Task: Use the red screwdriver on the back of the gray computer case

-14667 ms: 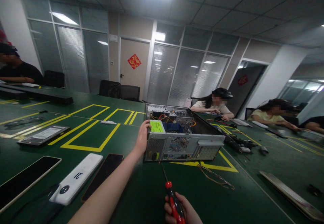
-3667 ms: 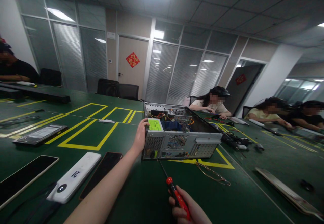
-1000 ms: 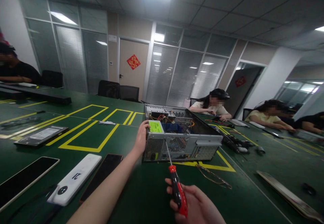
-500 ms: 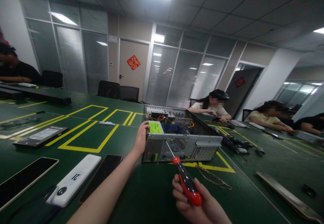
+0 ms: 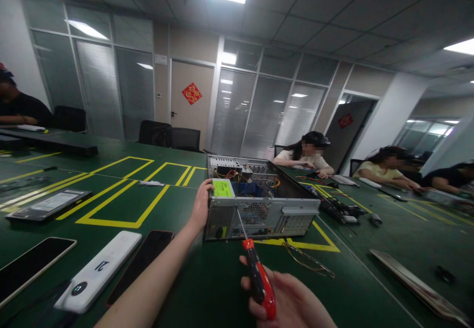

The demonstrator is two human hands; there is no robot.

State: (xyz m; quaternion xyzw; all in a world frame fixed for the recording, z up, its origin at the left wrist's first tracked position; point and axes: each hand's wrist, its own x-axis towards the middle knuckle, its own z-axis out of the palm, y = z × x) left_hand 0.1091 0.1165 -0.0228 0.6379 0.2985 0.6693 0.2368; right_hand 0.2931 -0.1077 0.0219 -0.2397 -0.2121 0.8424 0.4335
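An opened computer case [image 5: 276, 213] lies on its side, its rear panel towards me and its wiring and boards showing from above. My left hand [image 5: 202, 207] grips its left edge, beside a power supply with a bright green label [image 5: 222, 188]; some of the fingertips are hidden. In my right hand [image 5: 287, 293] is a red and black screwdriver [image 5: 258, 271], its handle lying across the curled fingers. The thin shaft points up and away, and the tip meets the rear panel near the power supply's edge. Whether it sits in a screw is too small to tell.
Eyeglasses [image 5: 307, 260] lie before the case. To the left are a hard drive [image 5: 52, 203], a white power bank [image 5: 101, 266], a dark phone [image 5: 142, 261] and a pale-edged phone [image 5: 35, 264]. Cables [image 5: 340, 208] lie right of the case. Several people sit around the green table [image 5: 207, 288].
The screwdriver handle has swung left and nearer to upright, with my right hand opened a little around it. My left hand stays on the case. The whole view has shifted slightly.
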